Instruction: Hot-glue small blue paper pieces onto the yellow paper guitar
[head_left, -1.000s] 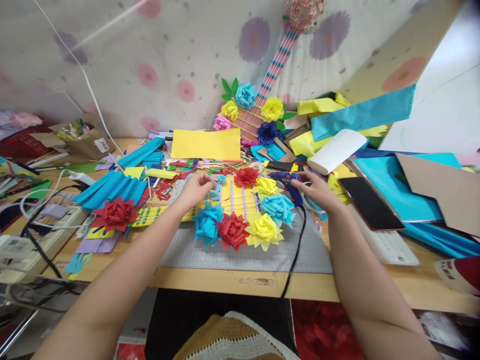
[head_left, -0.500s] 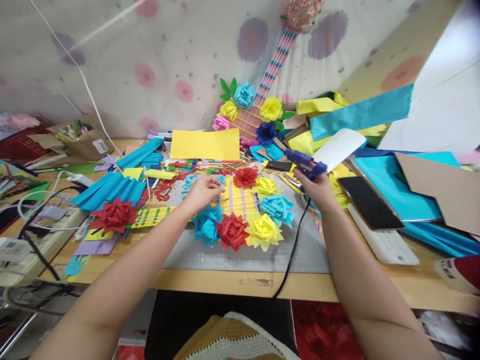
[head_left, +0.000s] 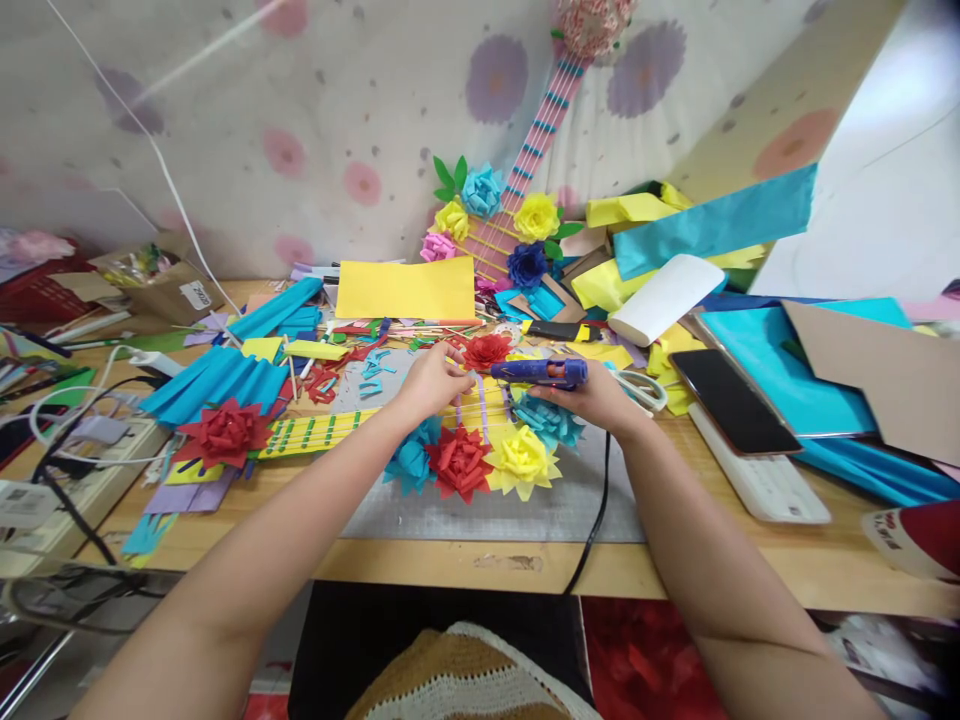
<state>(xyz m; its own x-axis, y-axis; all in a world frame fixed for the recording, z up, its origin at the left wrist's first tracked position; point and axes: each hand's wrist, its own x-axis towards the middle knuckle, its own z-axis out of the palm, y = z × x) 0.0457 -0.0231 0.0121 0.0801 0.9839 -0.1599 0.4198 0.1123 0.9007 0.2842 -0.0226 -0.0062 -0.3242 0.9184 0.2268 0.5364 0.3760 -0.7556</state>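
My right hand [head_left: 598,398] is wrapped round a dark blue glue gun [head_left: 538,373], its nozzle pointing left close to the fingertips of my left hand [head_left: 437,382]. Those left fingers are pinched together above the paper guitar; what they hold is too small to make out. The yellow paper guitar [head_left: 319,430] lies flat on a grey cutting mat [head_left: 480,518]. Around its body sit paper flowers: a red flower [head_left: 460,464] and a yellow flower [head_left: 524,458] in front, a blue flower [head_left: 412,458] at the left, another red flower [head_left: 486,352] behind.
A pink paper guitar [head_left: 536,150] leans on the wall. At the right lie a phone [head_left: 735,400], a white keyboard [head_left: 757,465] and blue paper [head_left: 787,360]. A power strip [head_left: 124,455] with cables sits at the left. The glue gun's black cord [head_left: 600,520] hangs over the table edge.
My right hand has brought the glue gun left and down, over the guitar body. My left hand has shifted slightly right, so its fingertips and the nozzle are now close together.
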